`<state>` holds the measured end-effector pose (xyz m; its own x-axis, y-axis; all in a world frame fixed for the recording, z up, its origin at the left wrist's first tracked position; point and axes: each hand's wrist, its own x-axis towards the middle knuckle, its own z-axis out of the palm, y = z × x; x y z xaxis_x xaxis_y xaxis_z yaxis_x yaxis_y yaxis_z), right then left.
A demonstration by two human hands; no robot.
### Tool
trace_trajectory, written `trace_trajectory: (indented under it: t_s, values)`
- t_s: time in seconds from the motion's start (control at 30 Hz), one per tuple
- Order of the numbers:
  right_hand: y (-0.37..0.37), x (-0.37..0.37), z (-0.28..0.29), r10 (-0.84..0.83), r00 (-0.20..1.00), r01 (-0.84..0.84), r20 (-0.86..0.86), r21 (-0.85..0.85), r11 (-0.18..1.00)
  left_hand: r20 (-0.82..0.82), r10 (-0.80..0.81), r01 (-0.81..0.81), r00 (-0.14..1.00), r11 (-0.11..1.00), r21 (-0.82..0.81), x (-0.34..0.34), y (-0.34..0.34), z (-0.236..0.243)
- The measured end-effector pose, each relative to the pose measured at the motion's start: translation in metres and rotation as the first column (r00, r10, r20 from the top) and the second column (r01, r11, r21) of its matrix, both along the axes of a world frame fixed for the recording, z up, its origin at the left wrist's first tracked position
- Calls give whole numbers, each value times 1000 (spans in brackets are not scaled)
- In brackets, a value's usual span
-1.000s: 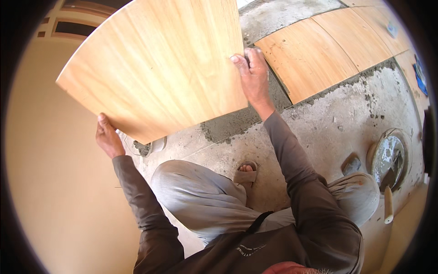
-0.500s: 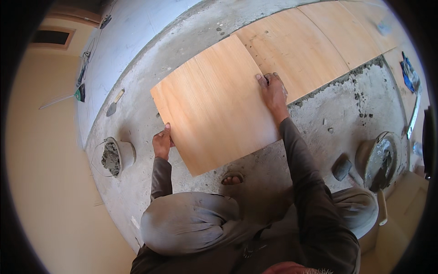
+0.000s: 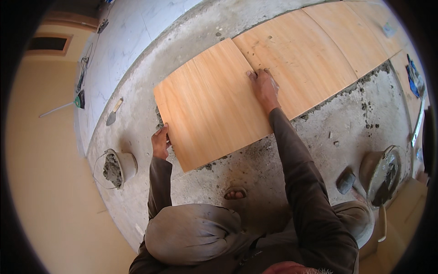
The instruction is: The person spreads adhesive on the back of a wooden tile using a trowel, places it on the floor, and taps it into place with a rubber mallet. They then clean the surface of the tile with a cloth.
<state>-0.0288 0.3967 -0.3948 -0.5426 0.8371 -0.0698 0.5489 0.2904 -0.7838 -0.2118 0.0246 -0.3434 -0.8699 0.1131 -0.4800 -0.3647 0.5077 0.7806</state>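
A square wood-grain tile (image 3: 207,107) lies over mortar on the floor, its right edge against a row of matching tiles (image 3: 296,64). My left hand (image 3: 160,142) grips the tile's left edge near the lower corner, fingers partly hidden at the side. My right hand (image 3: 264,86) holds the right edge, fingertips curled over it at the joint with the neighbouring tile. Grey mortar (image 3: 210,166) shows along the tile's near edge.
A bucket of mortar (image 3: 112,169) stands left, with a trowel (image 3: 114,112) beyond it. A second bucket (image 3: 378,171) and a grey block (image 3: 346,181) are at lower right, a blue item (image 3: 414,80) farther back. White tiles (image 3: 137,25) lie beyond; a beige wall (image 3: 50,146) runs left.
The tile came down from a raised, tilted position to the floor, then shifted slightly away from me against the row. Both hands moved with it, the right hand slightly leftward and forward.
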Motion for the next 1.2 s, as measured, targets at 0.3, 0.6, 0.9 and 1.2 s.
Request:
trace_trajectory:
  t_s: [0.3, 0.6, 0.9, 1.2]
  values:
    - [-7, -16, -4, -18, 998, 17, 56, 23, 1000, 4, 56, -56, 998, 998, -9, -25, 4, -23]
    - [2, -9, -12, 17, 999, -19, 36, 70, 997, -1, -27, 27, 1000, 992, -122, -23, 1, -41]
    - [4, -9, -16, 59, 997, -60, 46, 31, 998, 11, -55, 55, 998, 998, -21, -8, -1, -47]
    - [9, 0, -8, 48, 998, -59, 44, 314, 948, 4, -23, 23, 1000, 999, -35, -20, 10, -33]
